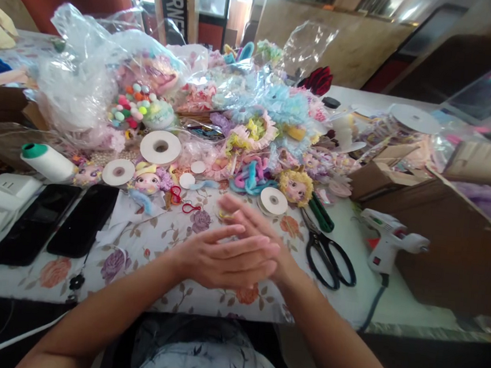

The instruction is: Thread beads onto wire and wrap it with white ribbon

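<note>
Head camera view: a long table covered in a smooth white cloth printed with orange and purple roses runs across the scene. Over its far side spreads a jumbled heap of crinkled, shiny clear plastic bags, with frilly pastel trimmings and multicoloured fuzzy pom-poms among them. At the right stands a plain brown cardboard box, its flaps open.

The person's two bare hands meet above the near middle of the cloth, palms turned towards each other. The left hand, in front, is open with its fingers stretched out; the right hand, behind, is also open and partly covered. The hands touch each other; whether anything small lies between the palms cannot be told.

Beside the box lies a white plastic glue gun. To the left, two flat black phones lie side by side. Black-handled metal scissors rest right of the hands, long axis slanting, blades pointing away from the person. Just beyond the right hand, and nearest to it, a round white ribbon spool lies flat, its disc face and central hole upward, its axle upright. Smallest are two glossy red looped clasps, left of the fingertips.
</note>
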Motion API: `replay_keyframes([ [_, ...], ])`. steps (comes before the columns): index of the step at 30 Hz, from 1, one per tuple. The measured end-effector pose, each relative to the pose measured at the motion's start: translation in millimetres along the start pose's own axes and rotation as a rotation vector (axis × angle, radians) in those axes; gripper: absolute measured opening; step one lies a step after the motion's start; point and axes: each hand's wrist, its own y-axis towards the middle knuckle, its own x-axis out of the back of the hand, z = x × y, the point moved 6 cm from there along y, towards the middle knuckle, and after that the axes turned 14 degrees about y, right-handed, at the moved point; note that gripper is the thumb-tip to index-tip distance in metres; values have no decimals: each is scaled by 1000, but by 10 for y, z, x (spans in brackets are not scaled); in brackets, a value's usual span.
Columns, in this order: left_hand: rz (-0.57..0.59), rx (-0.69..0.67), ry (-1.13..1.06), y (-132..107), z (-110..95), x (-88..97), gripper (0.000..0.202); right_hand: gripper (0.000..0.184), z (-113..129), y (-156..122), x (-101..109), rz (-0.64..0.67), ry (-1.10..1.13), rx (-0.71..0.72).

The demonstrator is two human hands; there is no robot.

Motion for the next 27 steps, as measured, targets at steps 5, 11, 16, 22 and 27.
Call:
replay_keyframes([
  [5,-64,530,109,-226,675,93,26,31,265,-174,-482,424,249,25],
  [11,-40,1336,117,-775,1456,202,37,14,23,196,-186,180,-332,67],
  [16,379,1264,91,-859,1516,8,16,16,-281,662,-454,298,-938,163],
  [22,809,1009,170,-925,1435,-229,27,7,-537,951,-729,372,-1028,117],
  [27,950,905,248,-968,1347,-288,29,6,-556,999,-686,309,-864,62],
])
